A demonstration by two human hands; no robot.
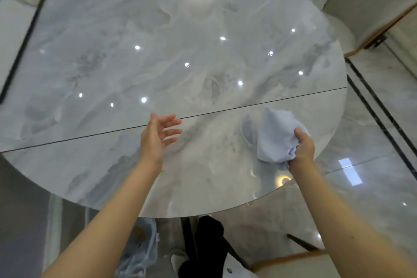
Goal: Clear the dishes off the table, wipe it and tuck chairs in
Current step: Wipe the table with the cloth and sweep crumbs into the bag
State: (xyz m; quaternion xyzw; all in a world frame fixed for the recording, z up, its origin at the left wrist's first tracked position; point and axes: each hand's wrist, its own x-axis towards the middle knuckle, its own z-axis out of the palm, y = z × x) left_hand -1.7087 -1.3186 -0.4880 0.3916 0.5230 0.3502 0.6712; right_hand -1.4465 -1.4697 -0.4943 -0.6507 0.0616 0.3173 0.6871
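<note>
Marble-patterned and glossy, the worktop (158, 36) fills most of the head view, its grey-white surface dotted with reflected ceiling lights and crossed by a thin dark seam running from the lower left to the right edge. No dishes show on it. The right hand (302, 149) is clamped around a bunched pale blue cloth (277, 133), which sits near the right rim of the worktop, just on the near side of the seam; whether the cloth's lower folds touch the surface cannot be told. The left hand (158, 134) hovers over the seam near the middle, fingers spread and apart, palm turned toward the cloth, holding nothing. A cream chair (370, 2) with a wooden frame stands at the far right, beside the rim (its seat partly hidden by the worktop edge). Another chair's (300, 262) wooden edge shows at the bottom right, on the shiny tiled floor (372, 165).
</note>
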